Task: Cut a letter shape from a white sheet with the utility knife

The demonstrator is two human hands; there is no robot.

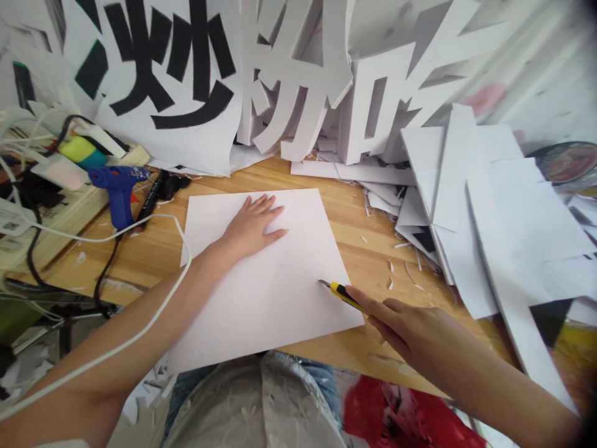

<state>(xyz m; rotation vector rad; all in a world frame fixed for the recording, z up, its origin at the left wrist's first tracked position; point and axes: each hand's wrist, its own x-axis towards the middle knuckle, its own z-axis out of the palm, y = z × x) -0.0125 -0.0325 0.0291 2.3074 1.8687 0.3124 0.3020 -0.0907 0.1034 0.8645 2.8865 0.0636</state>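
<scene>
A large white sheet of board point(252, 298) lies on the wooden table, its near edge reaching past the table's front. My left hand point(254, 227) rests flat on its upper part with the fingers spread. In my right hand point(396, 317) is a yellow and black utility knife point(345, 295), gripped with the index finger along its top. The blade tip points left, over the right part of the board; I cannot tell whether it touches. A faint line runs down the board near its upper right. A white cord point(170, 292) passes across the view over my left forearm.
A blue glue gun point(120, 193) and a black marker point(153, 198) lie at the left beside power strips and cables. White cut-out characters point(298, 81) stand at the back, next to a sheet with black strokes point(200, 56). White board offcuts point(517, 218) are piled at the right.
</scene>
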